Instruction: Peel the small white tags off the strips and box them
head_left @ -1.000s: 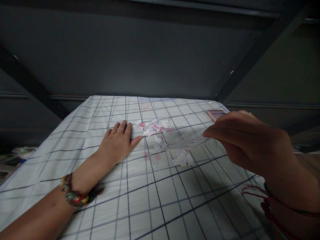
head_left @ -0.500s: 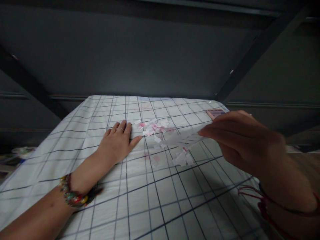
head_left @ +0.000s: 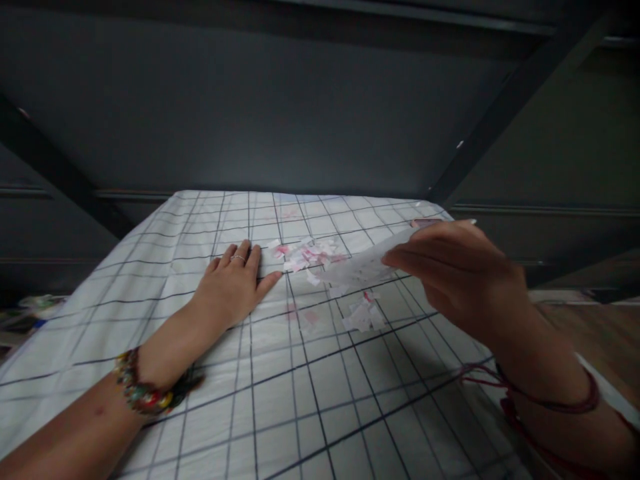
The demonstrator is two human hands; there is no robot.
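Observation:
My left hand (head_left: 231, 283) lies flat on the checked cloth (head_left: 210, 413), its fingers stretched out and a ring on one of them. Just right of its fingertips is a pile of torn paper scraps (head_left: 306, 255), white with pink marks. My right hand (head_left: 455, 273) pinches a sheet of thin white paper (head_left: 357, 268) by its right end, tilted over the cloth. Faint dark marks show on the sheet, and its left end reaches the edge of the pile. A smaller heap of scraps (head_left: 365, 315) sits below the sheet.
Behind my right hand a phone (head_left: 425, 222) is mostly hidden. A dark panel (head_left: 300, 113) rises along the cloth's far edge. Pale pink stains (head_left: 303, 315) mark the cloth between the heaps. Some blurred items (head_left: 37, 307) lie beyond the left edge.
My right hand has moved a little to the left with the paper sheet, which now covers more of the phone's view. My left hand stays in place.

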